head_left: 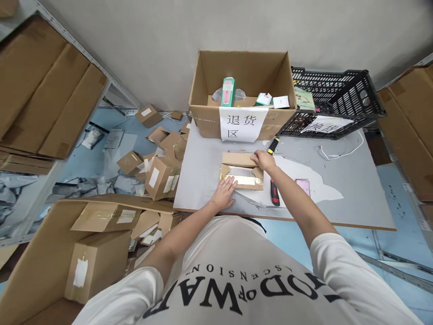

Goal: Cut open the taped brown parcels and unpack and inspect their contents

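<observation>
The small cardboard parcel lies flat on the grey table, just in front of the person and a little short of the big open carton that carries a paper sign on its near wall. Its long axis runs left to right across the person's view, with shiny tape banding its near edge and a loose flap raised along the far one. The left hand rests at the parcel's near-left corner, palm down, fingers stretched out and slightly spread, their tips touching the taped edge; it grips nothing. The right hand sits at the far-right corner, fingers curled together over the flap's edge, pinching the cardboard there. So the parcel lies between the two hands on a diagonal: away and to the right of the left fingertips, toward and to the left of the right ones. Both hands are in contact, but the right one is the hand on the loose flap. Just right of the parcel, apart from it, a red and black box cutter lies lengthwise, pointing away from the person, nearer the right forearm than the left. A phone lies further right, and a black crate stands beside the carton.
</observation>
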`<state>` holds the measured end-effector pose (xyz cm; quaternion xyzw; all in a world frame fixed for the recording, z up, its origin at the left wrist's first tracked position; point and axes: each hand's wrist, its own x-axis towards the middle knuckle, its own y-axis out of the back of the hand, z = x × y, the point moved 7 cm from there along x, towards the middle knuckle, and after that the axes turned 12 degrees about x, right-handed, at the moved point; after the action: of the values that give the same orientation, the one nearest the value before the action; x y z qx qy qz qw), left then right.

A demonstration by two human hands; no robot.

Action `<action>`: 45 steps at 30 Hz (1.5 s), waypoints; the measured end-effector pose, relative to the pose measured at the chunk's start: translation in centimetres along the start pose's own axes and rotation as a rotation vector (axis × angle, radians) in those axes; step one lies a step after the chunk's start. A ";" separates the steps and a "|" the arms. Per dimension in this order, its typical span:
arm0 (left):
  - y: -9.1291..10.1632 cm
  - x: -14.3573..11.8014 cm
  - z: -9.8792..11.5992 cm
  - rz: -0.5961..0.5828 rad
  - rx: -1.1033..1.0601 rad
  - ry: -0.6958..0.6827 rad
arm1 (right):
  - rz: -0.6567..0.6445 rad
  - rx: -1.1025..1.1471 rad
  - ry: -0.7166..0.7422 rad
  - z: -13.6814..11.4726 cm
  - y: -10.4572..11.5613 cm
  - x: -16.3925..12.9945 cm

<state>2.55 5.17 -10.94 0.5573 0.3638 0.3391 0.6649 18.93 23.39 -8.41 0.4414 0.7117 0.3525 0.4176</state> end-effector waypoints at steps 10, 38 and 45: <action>3.4 1.0 -5.9 0.042 -0.053 0.106 | 0.319 -0.030 0.346 -2.5 0.7 -4.5; 2.4 3.6 -9.7 -0.213 -0.113 -0.027 | 0.172 -0.186 0.613 -4.1 -7.7 -18.0; 4.9 2.9 -8.4 -0.158 -0.018 0.074 | 0.046 -0.030 0.298 -4.2 -5.4 -14.6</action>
<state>-3.40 12.53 -7.35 0.5080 0.4278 0.3090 0.6807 17.19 7.41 -7.27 0.3941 0.7500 0.4343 0.3059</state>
